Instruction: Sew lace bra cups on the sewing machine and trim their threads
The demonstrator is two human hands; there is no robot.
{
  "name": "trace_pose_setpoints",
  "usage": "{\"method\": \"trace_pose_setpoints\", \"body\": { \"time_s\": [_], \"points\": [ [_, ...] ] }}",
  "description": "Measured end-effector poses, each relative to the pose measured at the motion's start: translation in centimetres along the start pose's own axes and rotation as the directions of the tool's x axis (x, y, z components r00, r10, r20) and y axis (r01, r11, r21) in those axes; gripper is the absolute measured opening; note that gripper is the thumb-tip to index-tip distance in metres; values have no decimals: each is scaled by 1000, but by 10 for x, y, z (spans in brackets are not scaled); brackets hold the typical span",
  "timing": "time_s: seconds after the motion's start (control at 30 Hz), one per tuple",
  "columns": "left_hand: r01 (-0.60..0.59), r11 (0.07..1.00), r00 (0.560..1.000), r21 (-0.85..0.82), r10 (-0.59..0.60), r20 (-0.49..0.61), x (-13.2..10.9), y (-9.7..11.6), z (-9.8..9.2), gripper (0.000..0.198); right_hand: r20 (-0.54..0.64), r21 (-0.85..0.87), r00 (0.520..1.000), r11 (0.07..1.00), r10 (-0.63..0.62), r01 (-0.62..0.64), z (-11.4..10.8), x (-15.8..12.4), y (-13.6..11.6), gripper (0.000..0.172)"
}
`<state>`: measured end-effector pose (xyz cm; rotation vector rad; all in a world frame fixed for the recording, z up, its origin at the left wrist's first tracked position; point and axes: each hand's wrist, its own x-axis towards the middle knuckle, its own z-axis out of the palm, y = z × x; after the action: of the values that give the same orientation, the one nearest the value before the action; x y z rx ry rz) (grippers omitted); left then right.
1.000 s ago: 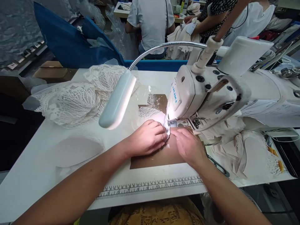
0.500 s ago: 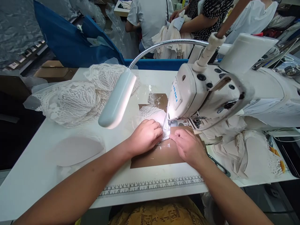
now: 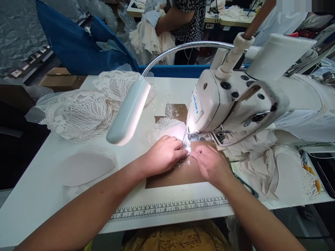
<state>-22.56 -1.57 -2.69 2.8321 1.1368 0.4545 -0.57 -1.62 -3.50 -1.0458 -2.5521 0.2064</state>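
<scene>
A pale piece of lace fabric (image 3: 170,127) lies under the needle end of the white sewing machine (image 3: 206,101). My left hand (image 3: 165,155) is closed on the fabric's near edge, its thumb stretched toward the needle. Just right of it, my right hand (image 3: 211,163) pinches the front corner of the same piece, thumb and forefinger together. The fingertips of both hands almost meet before the presser foot, and they hide part of the fabric edge. Brown board (image 3: 170,179) covers the tabletop beneath both hands.
A lamp (image 3: 128,111) on a bent metal neck hangs left of the machine. White lace pieces (image 3: 78,109) are heaped at the left, with smooth pale pieces (image 3: 89,167) nearer. More cut fabric (image 3: 282,170) lies right. Behind, a co-worker (image 3: 180,24) holds cream cloth.
My left thumb has extended toward the right hand's fingertips, and the left hand has shifted slightly right. Behind the table, the co-worker with cream cloth has moved left; another person's back is out of sight.
</scene>
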Motion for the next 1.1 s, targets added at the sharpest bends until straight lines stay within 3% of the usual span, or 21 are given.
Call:
{"method": "trace_pose_setpoints", "body": {
  "time_s": [0.27, 0.57, 0.77, 1.1],
  "points": [
    [-22, 1000, 998, 22, 21, 60, 1, 0, 0, 27, 13, 45, 994, 993, 112, -113, 0, 2, 0, 39],
    [-26, 999, 999, -25, 28, 45, -1, -2, 3, 28, 73, -96, 995, 993, 71, -64, 2, 4, -6, 38],
    [36, 999, 999, 9, -36, 14, 2, -1, 5, 31, 92, -184, 992, 980, 91, -73, 4, 9, -6, 38],
    [13, 1000, 997, -26, -11, 70, 1, -3, -7, 32, 95, -157, 959, 955, 269, -252, 7, 12, -2, 43]
  ]
}}
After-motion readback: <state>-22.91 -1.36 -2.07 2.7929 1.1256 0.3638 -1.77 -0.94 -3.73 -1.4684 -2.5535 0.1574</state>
